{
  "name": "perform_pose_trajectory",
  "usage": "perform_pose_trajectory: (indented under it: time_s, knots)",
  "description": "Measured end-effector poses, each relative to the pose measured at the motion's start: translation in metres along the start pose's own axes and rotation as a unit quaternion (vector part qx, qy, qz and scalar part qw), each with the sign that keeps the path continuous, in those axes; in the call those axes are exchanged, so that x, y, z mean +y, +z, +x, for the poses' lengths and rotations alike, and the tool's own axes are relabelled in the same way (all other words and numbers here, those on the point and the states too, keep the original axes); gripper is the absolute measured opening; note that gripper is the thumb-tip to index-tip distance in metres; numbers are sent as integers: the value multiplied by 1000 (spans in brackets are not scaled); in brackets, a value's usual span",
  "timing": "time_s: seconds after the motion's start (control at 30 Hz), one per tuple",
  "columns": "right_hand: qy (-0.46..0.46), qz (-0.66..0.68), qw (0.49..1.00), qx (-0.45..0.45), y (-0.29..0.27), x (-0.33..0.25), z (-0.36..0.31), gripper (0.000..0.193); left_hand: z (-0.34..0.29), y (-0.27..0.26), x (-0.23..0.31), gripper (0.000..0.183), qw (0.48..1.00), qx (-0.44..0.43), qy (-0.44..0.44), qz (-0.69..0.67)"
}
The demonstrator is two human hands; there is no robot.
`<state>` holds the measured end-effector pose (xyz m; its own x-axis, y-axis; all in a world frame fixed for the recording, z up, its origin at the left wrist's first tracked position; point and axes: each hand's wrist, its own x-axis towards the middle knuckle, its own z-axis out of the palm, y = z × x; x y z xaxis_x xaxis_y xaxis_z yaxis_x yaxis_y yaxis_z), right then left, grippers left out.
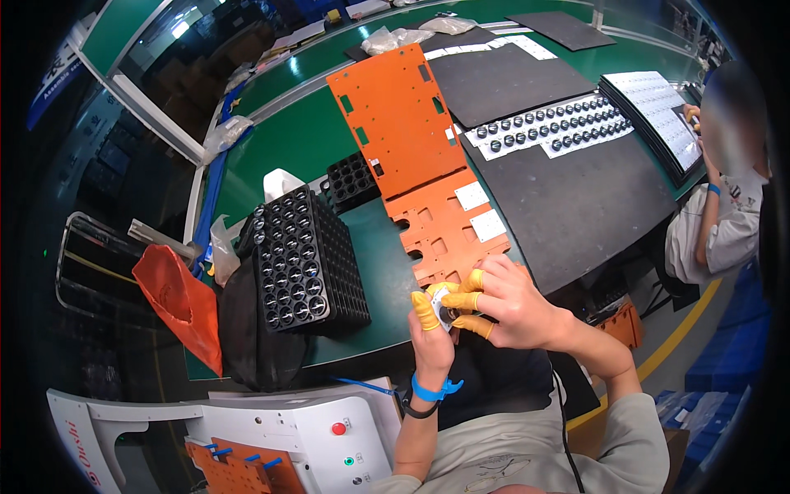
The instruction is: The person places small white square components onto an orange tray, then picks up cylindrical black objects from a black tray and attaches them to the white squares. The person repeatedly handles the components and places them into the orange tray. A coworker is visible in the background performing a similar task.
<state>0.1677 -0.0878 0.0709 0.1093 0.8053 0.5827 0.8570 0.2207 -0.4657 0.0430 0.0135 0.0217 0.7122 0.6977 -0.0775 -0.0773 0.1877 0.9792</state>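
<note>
Both hands meet in front of my body, at the near edge of the orange fixture (448, 265), with yellow finger cots on several fingers. My left hand (431, 342) is closed on the edge of a small white square plate (440, 308) that carries a dark round part. My right hand (514, 306) pinches the same piece from the other side; its fingers partly hide the dark part. On the lower half of the fixture lie two white square plates (471, 196). Its orange lid (399, 115) is folded open toward the far side.
Left of the fixture stands a stack of black trays (339, 263) with round parts in its pockets. A smaller black tray (352, 183) sits behind. To the right, black mats (576, 210) bear white plates with black knob-like parts (559, 128). A co-worker (724, 198) works at far right.
</note>
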Motion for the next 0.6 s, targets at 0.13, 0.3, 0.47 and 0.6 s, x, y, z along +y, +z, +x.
perform_pose_trajectory:
  time_s: [0.13,0.3,0.47,0.6]
  knots:
    - [16,-31,999,2,3,2,-2,31,2,-2,-1,71,1000,-14,-8,1]
    - [3,-3,1000,-7,-1,1,2,27,2,-1,-4,69,1000,-8,-3,18]
    - [33,6,999,-23,2,9,0,23,3,6,-5,68,1000,10,7,13]
    - [25,-35,999,-19,2,6,0,21,1,6,-9,66,999,2,32,-8]
